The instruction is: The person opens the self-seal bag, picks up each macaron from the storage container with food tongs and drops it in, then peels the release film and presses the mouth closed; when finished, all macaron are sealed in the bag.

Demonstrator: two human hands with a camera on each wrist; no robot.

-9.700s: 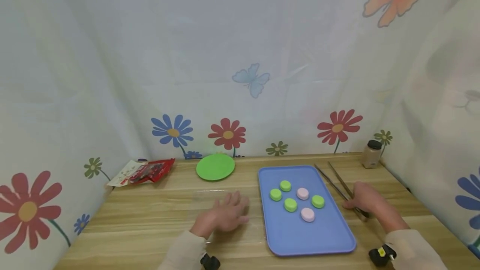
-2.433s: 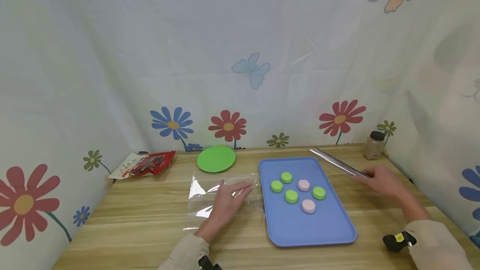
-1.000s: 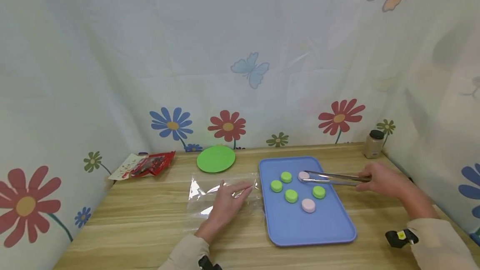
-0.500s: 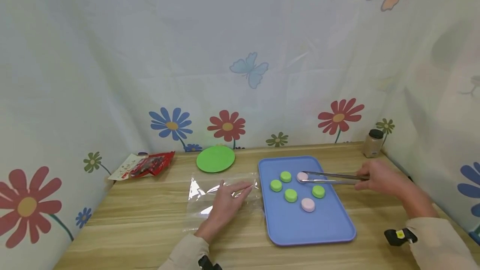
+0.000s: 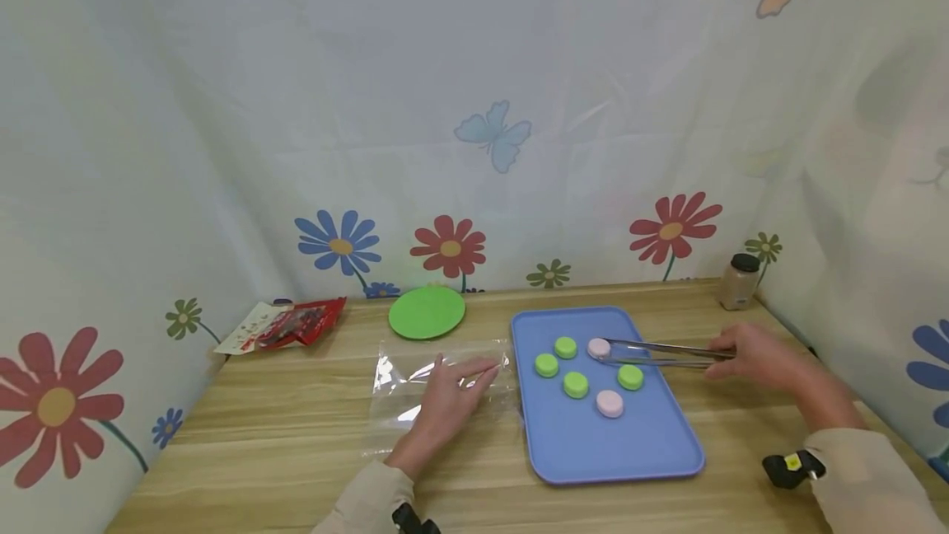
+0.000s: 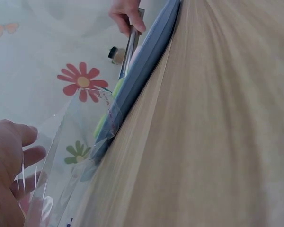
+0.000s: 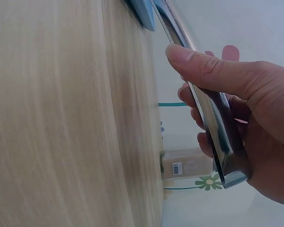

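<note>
A clear plastic bag lies on the wooden table beside the tray, its film lifted near my left hand. In the left wrist view, that hand's curled fingers hold the bag, its film rising toward the tray. My right hand grips metal tongs, thumb on one arm and fingers around the other. The tips of the tongs stand on either side of the far pink macaron-like round on the blue tray. Another pink round and several green rounds sit on this tray.
Behind the bag lies a green plate. A red and white snack packet is at the back left. At the back right stands a jar with a black lid. A printed curtain walls the table's back and sides.
The right hand has picked up the tongs, brought them over the tray and placed their tips around the far pink round. My left hand has turned and lifted the bag's film.
</note>
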